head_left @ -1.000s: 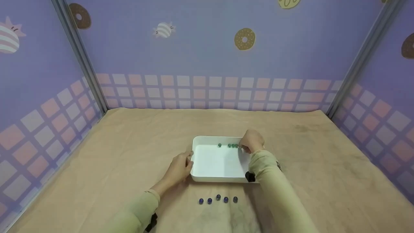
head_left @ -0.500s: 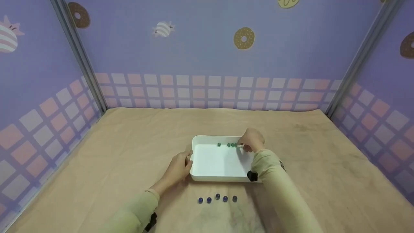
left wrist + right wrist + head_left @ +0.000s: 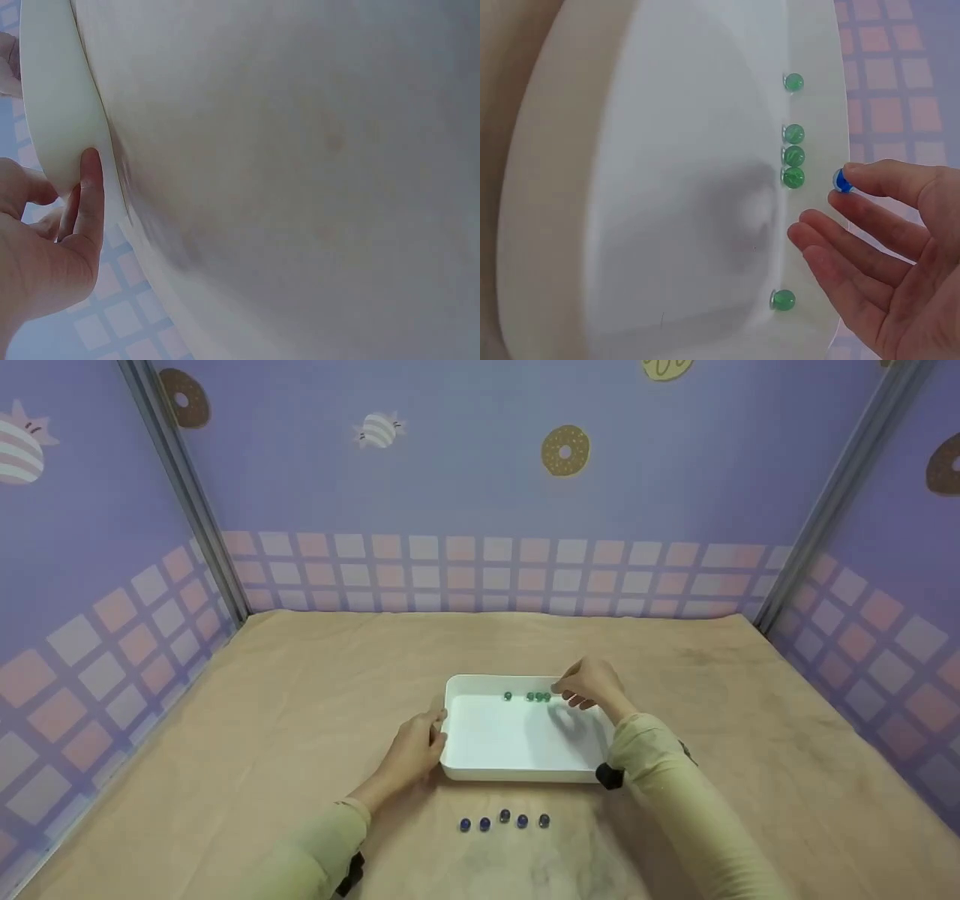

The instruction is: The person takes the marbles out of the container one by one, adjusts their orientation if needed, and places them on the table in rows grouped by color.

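A white tray (image 3: 495, 735) rests on the covered table. My left hand (image 3: 414, 746) grips its left side, with fingertips against the outer wall in the left wrist view. Above the tray's far right part, my right hand (image 3: 592, 684) pinches a blue marble (image 3: 843, 181) between thumb and index finger, the other fingers loosely bent. Several green marbles lie along the far wall inside: three touch in a row, including the middle green marble (image 3: 793, 156). One green marble (image 3: 508, 696) sits apart to the left, another green marble (image 3: 783, 300) to the right.
Several dark blue marbles, among them a middle blue marble (image 3: 505, 815), lie spaced in a rough row before the tray's near side. Beige covering (image 3: 315, 667) spreads over the table. Patterned purple walls (image 3: 465, 480) stand at the back and sides.
My right hand has risen and shifted slightly right from low in the tray's far right part, and its fingers have spread into view. The left hand stays on the tray.
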Demonstrator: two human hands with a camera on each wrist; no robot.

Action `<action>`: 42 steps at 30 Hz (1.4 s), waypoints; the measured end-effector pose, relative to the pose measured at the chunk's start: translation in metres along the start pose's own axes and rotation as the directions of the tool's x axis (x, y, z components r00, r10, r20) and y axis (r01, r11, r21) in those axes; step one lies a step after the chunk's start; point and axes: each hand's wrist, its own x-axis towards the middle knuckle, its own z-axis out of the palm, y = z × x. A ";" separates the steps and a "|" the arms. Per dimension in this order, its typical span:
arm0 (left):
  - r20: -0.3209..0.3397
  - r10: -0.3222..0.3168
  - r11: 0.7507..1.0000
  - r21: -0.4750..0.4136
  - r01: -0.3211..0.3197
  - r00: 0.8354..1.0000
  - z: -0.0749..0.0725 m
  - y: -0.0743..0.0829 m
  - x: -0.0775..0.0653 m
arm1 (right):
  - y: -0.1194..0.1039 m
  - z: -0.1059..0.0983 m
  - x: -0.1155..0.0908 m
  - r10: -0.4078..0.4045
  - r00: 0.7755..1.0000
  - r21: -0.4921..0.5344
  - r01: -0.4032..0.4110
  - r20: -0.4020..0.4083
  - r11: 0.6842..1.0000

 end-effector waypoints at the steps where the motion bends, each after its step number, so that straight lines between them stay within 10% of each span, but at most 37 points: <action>1: -0.001 -0.001 1.000 0.004 0.001 1.000 0.000 0.000 0.000 | 0.001 -0.001 -0.002 -0.017 1.000 0.012 0.017 -0.007 1.000; 19: 0.008 -0.008 1.000 0.015 0.008 1.000 0.000 -0.001 0.001 | 0.004 -0.006 -0.055 -0.250 0.967 0.065 0.253 -0.047 0.965; 42: 0.013 -0.024 0.999 0.038 0.023 1.000 -0.001 0.002 0.001 | 0.020 0.008 -0.136 -0.491 0.870 0.055 0.489 0.044 0.871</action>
